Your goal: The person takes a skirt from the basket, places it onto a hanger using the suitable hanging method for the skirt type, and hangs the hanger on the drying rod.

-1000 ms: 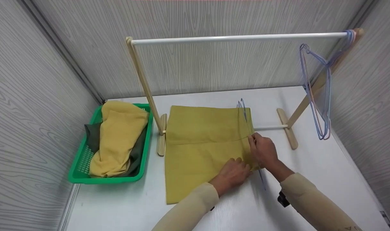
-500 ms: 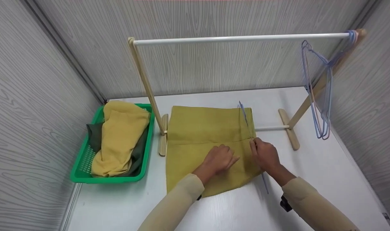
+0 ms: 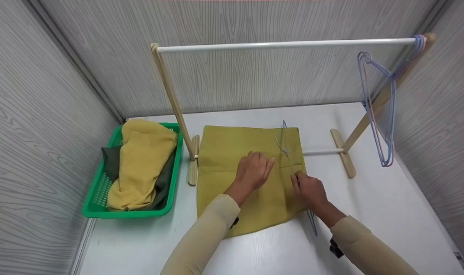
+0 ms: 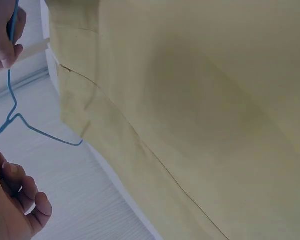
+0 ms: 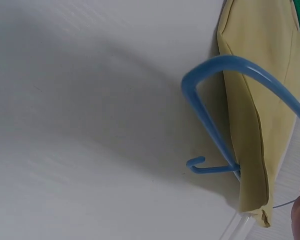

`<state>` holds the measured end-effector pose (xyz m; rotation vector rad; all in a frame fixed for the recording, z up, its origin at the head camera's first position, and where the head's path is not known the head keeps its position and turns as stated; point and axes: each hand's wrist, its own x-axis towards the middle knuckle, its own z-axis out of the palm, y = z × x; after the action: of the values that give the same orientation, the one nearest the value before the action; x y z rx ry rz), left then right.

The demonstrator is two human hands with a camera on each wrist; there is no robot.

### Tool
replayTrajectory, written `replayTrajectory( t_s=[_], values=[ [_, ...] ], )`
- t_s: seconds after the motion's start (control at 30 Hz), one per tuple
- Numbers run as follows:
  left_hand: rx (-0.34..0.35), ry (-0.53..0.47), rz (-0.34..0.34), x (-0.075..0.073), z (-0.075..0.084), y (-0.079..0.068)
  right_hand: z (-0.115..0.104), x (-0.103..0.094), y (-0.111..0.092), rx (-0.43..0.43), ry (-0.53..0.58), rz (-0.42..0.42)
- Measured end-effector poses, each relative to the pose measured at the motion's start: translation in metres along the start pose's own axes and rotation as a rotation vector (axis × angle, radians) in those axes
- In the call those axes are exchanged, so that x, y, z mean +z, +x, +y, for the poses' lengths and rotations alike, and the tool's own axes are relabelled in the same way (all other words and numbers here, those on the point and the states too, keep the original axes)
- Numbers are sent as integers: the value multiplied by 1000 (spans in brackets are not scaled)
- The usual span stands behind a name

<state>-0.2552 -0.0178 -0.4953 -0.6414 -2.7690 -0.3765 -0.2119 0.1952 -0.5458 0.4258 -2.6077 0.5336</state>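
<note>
A mustard-coloured cloth (image 3: 224,149) lies spread on the white table, with a seam across it. My right hand (image 3: 310,191) grips a thin blue hanger (image 3: 284,149) at the cloth's right side. The hanger's hook end points away over the cloth, and its other end sticks out past the near edge. In the right wrist view, the hanger (image 5: 204,117) stands close against the cloth edge; whether it runs under the fold I cannot tell. Over the middle of the cloth is my left hand (image 3: 253,172), fingers loosely curled around nothing, also visible as a hand (image 4: 20,200) in the left wrist view.
To the left, a green basket (image 3: 172,191) holds yellow cloth (image 3: 144,164) and dark cloth. A rack with a white rail (image 3: 285,45) and wooden legs spans the table behind the cloth. Several hangers (image 3: 392,103) hang at its right end.
My left hand has left the cloth's near right edge and moved away and leftward over its middle. The right hand keeps its grip and has turned the hanger slightly, swinging its hook end leftward.
</note>
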Motion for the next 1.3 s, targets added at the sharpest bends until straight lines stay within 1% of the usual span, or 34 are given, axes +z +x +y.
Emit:
replayTrajectory(
  t_s=[0.2,0.4,0.53,0.67,0.83,0.97,1.1,1.17,1.3],
  values=[
    [-111,-34,-8,8,9,11,-5,5,-8,-57,10,41],
    [-163,-72,-3,11,18,17,-12,9,-12,-75,5,41],
    [-174,-68,-22,10,21,19,-16,12,-14,-104,24,58],
    [-160,-72,-26,14,23,16,-17,16,-17,-154,48,84],
    [-165,-138,-18,22,26,12,-18,19,-20,-195,60,108],
    [-197,-186,-18,27,26,12,-19,19,-21,-216,55,112],
    [-224,-217,-12,31,26,12,-19,18,-20,-230,59,93],
    [-231,-234,4,33,27,12,-18,17,-20,-233,62,86],
    [-229,-231,39,38,31,12,-10,13,-16,-204,59,108]
  ],
)
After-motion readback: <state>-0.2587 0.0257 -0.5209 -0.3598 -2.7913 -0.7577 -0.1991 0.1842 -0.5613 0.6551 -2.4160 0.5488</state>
